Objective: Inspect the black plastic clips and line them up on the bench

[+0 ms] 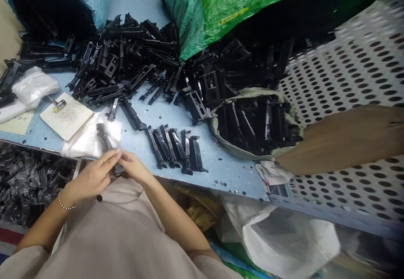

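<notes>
Both my hands are closed around a black plastic part (117, 169) at the table's front edge; it looks greyed, as if a clear plastic bag covers it. My left hand (90, 180) pinches one side, fingertips against those of my right hand (135, 167). The hands hide much of the part. Just beyond them lies a stack of clear plastic bags (83, 140), beside a square pad (67, 117) with a small metal piece on it. To the right, several black plastic parts (172, 146) lie in a row on the blue table (217, 165).
A large heap of black parts (126, 56) covers the back, spilling from a blue sack (105, 1) and a green sack (217, 9). At right stands an open cloth sack (217, 138) of parts. Bagged parts (25, 186) fill a container at lower left.
</notes>
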`<act>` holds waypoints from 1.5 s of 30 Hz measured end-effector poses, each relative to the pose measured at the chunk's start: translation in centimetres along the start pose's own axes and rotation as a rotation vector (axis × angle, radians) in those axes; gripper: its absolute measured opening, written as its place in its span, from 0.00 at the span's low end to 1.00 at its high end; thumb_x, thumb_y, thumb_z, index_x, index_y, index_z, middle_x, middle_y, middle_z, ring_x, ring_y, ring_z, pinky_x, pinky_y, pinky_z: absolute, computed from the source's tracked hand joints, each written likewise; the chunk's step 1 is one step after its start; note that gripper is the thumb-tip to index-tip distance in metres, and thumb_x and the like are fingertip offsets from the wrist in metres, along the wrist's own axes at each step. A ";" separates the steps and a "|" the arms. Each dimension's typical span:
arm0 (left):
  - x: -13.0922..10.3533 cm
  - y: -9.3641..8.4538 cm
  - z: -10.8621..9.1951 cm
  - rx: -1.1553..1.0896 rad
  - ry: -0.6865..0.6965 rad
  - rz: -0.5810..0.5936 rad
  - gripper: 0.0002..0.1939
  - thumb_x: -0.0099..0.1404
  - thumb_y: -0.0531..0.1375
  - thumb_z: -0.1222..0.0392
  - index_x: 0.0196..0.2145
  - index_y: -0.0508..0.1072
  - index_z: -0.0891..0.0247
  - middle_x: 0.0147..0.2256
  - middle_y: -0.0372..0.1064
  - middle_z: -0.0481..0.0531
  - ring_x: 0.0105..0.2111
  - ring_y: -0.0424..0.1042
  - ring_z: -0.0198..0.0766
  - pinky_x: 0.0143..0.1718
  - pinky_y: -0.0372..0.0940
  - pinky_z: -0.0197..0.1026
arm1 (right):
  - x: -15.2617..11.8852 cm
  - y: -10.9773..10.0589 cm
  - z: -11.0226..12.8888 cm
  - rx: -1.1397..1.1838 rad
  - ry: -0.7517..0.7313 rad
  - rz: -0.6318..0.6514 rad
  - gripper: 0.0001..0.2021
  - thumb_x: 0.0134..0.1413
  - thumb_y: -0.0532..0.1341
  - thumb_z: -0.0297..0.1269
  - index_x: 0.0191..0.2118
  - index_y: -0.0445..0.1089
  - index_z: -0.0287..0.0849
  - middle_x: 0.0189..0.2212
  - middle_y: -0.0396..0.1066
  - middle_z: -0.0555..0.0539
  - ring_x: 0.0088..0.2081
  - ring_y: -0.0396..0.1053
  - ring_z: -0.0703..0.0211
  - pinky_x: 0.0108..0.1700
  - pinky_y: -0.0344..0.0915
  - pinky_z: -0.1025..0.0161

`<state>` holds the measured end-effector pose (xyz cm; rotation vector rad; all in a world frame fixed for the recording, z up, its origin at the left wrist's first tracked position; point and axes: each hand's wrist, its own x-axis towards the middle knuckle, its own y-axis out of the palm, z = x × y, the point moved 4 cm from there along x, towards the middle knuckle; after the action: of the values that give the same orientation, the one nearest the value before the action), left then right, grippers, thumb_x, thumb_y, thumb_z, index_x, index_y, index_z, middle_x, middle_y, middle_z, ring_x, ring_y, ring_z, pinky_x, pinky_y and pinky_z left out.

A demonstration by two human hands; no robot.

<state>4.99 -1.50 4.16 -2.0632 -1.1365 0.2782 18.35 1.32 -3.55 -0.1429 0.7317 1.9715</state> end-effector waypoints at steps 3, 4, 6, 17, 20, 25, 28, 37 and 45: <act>-2.1 -2.4 -0.9 0.007 -0.032 -0.055 0.29 0.66 0.60 0.63 0.64 0.63 0.57 0.57 0.68 0.61 0.56 0.71 0.46 0.57 0.69 0.47 | -1.5 1.6 1.6 -0.177 -0.055 0.119 0.16 0.55 0.65 0.44 0.45 0.72 0.40 0.35 0.74 0.50 0.34 0.72 0.62 0.37 0.72 0.64; -3.3 -3.6 -0.9 0.031 -0.071 -0.056 0.25 0.66 0.61 0.61 0.60 0.69 0.55 0.54 0.71 0.58 0.53 0.73 0.46 0.56 0.69 0.46 | -2.1 1.7 2.1 -0.203 -0.047 0.189 0.18 0.56 0.65 0.44 0.49 0.71 0.40 0.39 0.75 0.48 0.37 0.73 0.60 0.41 0.73 0.61; -6.6 -6.4 -0.1 0.111 -0.215 -0.014 0.17 0.66 0.61 0.58 0.53 0.75 0.52 0.51 0.74 0.54 0.51 0.74 0.44 0.53 0.70 0.43 | -3.3 0.5 3.4 -0.325 -0.053 0.207 0.20 0.59 0.62 0.45 0.54 0.69 0.41 0.45 0.75 0.44 0.42 0.74 0.56 0.47 0.72 0.56; -12.5 -10.2 12.7 0.452 -0.905 -0.068 0.14 0.62 0.57 0.52 0.37 0.78 0.62 0.40 0.77 0.61 0.40 0.77 0.54 0.44 0.70 0.52 | -7.4 -12.0 5.5 -1.689 0.190 -0.661 0.20 0.65 0.55 0.39 0.60 0.62 0.39 0.48 0.68 0.35 0.48 0.69 0.44 0.45 0.67 0.53; -5.4 -6.1 8.9 0.156 -0.613 -0.293 0.13 0.68 0.56 0.52 0.44 0.75 0.59 0.43 0.76 0.54 0.42 0.75 0.43 0.47 0.69 0.44 | -7.1 -10.9 4.7 -1.699 0.208 -0.654 0.22 0.65 0.55 0.38 0.62 0.59 0.36 0.49 0.69 0.35 0.47 0.72 0.45 0.44 0.68 0.56; 5.0 1.2 5.8 0.198 -0.325 -0.326 0.06 0.64 0.62 0.60 0.37 0.73 0.65 0.42 0.70 0.61 0.43 0.71 0.47 0.46 0.68 0.48 | -7.5 -12.5 4.3 -1.488 0.199 -0.596 0.21 0.64 0.54 0.34 0.60 0.63 0.33 0.54 0.70 0.31 0.52 0.72 0.43 0.51 0.67 0.52; 6.2 1.9 7.7 0.154 -0.381 -0.298 0.05 0.65 0.60 0.65 0.30 0.73 0.64 0.38 0.70 0.58 0.40 0.71 0.46 0.44 0.67 0.47 | -9.2 -14.4 4.2 -1.115 0.101 -0.568 0.20 0.61 0.58 0.36 0.57 0.67 0.37 0.52 0.73 0.35 0.54 0.71 0.45 0.55 0.67 0.50; 3.7 0.0 9.5 -0.563 -0.530 -0.501 0.06 0.56 0.69 0.57 0.27 0.79 0.63 0.37 0.72 0.53 0.40 0.72 0.40 0.45 0.65 0.42 | -1.5 -5.1 3.6 0.108 -0.083 -0.123 0.19 0.42 0.73 0.46 0.39 0.75 0.42 0.33 0.75 0.48 0.31 0.72 0.61 0.34 0.72 0.62; 1.5 -3.0 9.0 -0.345 -0.447 -0.726 0.06 0.60 0.66 0.58 0.28 0.77 0.63 0.37 0.72 0.51 0.41 0.72 0.38 0.48 0.65 0.42 | 3.7 -5.0 2.5 0.130 -0.069 -0.121 0.15 0.42 0.73 0.45 0.35 0.75 0.42 0.32 0.75 0.49 0.32 0.72 0.62 0.34 0.70 0.65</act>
<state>-0.64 5.29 0.23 -1.7462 -2.2460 0.1904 21.21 7.15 -5.14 -0.0395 0.7858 1.7993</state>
